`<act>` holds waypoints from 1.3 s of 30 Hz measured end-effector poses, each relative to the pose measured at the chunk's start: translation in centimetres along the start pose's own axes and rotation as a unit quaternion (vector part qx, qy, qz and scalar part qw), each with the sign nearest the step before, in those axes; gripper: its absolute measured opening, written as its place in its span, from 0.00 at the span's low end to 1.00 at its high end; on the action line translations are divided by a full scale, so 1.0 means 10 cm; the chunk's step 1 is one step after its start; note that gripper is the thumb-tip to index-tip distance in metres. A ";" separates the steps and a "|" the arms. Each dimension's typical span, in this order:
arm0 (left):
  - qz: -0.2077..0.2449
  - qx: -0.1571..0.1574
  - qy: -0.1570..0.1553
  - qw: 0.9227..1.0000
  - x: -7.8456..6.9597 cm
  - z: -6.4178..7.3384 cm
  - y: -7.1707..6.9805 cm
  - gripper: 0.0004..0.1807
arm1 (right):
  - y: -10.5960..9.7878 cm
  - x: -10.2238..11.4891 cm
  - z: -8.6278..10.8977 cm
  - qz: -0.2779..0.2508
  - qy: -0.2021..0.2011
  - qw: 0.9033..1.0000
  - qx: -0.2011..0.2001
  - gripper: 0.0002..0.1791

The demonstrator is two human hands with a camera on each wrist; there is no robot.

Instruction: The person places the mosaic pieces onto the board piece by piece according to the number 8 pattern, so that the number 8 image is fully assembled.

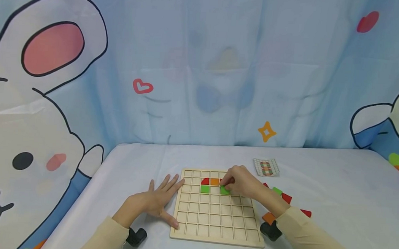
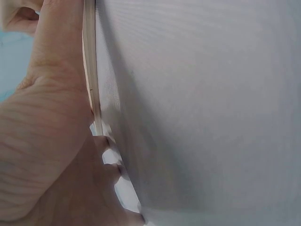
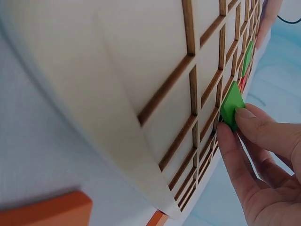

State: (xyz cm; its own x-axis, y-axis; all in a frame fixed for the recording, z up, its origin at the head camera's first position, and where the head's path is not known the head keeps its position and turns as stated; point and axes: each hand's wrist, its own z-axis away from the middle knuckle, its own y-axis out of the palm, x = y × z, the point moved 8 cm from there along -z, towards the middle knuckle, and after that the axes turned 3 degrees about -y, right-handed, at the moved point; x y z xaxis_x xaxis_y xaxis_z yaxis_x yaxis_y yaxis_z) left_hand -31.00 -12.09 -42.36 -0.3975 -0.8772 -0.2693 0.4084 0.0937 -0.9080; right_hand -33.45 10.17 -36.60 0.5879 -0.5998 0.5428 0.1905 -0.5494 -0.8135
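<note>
A wooden grid board lies flat on the white-covered table. My left hand has its fingers spread at the board's left edge, thumb and fingertips touching it; in the left wrist view the thumb lies along the board's side. Over the upper right cells, my right hand pinches a green tile between thumb and fingers, at the grid. A red rounded-corner tile, an orange tile and a green square tile lie in nearby cells. Part of another red tile is hidden behind the right fingers.
Right of the board lie loose tiles: green, red and orange, partly covered by the right forearm. A small printed pattern card lies behind them. A cartoon curtain hangs beyond the table.
</note>
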 end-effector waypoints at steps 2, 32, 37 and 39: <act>-0.001 -0.001 0.000 1.000 0.00 0.00 -0.01 0.73 | -0.01 0.01 0.00 0.002 0.002 1.000 -0.004 0.07; -0.011 0.000 -0.013 1.000 -0.03 0.00 -0.01 0.73 | -0.28 -0.08 0.78 0.015 0.040 0.998 -0.049 0.14; -0.010 0.003 -0.014 1.000 -0.04 0.01 -0.01 0.73 | -0.29 -0.14 1.02 0.006 0.051 0.998 -0.023 0.10; -0.009 0.002 -0.014 1.000 -0.03 0.01 -0.01 0.72 | -0.29 -0.17 1.10 -0.002 0.055 0.998 -0.011 0.07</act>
State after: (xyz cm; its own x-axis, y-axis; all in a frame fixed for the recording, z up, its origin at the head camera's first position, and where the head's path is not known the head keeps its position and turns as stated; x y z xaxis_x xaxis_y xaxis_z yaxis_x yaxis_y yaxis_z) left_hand -30.79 -11.87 -42.18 -0.3822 -0.8913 -0.2437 0.4049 0.0756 -0.9113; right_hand -26.34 19.22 -37.47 0.4966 -0.6568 0.5674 0.1749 -0.5646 -0.8066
